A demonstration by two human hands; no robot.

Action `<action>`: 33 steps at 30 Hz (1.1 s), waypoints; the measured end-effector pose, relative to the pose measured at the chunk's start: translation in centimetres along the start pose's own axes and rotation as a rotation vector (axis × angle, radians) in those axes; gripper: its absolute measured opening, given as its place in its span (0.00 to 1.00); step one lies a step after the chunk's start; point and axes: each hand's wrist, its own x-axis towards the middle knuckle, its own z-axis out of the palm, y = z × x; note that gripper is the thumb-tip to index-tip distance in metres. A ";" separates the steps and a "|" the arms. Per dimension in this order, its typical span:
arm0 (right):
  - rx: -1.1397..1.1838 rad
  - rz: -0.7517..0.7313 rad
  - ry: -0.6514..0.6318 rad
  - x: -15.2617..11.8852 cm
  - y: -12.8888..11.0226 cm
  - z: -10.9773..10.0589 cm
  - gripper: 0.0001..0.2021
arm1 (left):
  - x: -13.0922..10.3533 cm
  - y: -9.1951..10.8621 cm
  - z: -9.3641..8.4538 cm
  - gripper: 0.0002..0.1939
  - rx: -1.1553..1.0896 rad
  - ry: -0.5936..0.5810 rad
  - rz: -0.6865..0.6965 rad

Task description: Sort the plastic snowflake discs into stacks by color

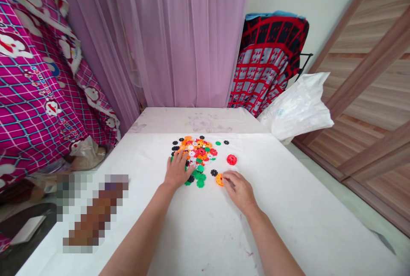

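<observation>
A heap of notched plastic building discs (201,151) in orange, white, red, green and black lies on the white-covered table. My left hand (177,170) rests on the heap's near left edge, fingers spread, partly hiding the discs below it. Several green discs (200,178) lie just right of that hand's thumb. My right hand (238,188) has its thumb and fingertips closed on orange discs (219,179) at the table surface; how many is unclear. A black disc (214,172) lies beside them. Farther back sits a small round pile of red discs (232,159).
A loose green disc (218,143) and a black disc (226,142) lie right of the heap. A blurred-out brown patch (99,212) covers the table's left side. A white plastic bag (297,107) stands by the right back edge. Purple curtains (192,37) hang behind the table (288,225).
</observation>
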 end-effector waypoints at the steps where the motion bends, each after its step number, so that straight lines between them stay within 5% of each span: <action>1: 0.013 0.004 0.006 0.0 0.0 0.0 0.12 | -0.2 0.3 0.2 0.36 -0.003 -0.007 0.046; 8: 0.059 0.032 0.050 0.0 0.0 -0.2 0.13 | -4.3 0.1 0.3 0.34 0.000 -0.017 0.268; 12: 0.078 0.011 0.053 0.0 -0.3 0.0 0.12 | -5.8 0.0 0.1 0.25 0.039 -0.056 0.351; 20: 0.037 0.016 0.124 -0.1 -0.7 -0.6 0.13 | -5.4 -1.8 -0.2 0.18 -0.010 0.127 0.236; 25: -0.015 0.004 0.130 0.5 -1.3 -0.6 0.13 | -4.9 -3.6 0.3 0.18 -0.166 0.280 -0.032; 29: -0.088 0.005 0.058 2.3 -2.4 -0.3 0.12 | -3.8 -3.2 0.4 0.20 -0.169 0.311 -0.150; 33: -0.231 -0.004 -0.145 5.1 -3.9 0.3 0.12 | -2.9 -2.5 0.1 0.22 -0.193 0.313 -0.189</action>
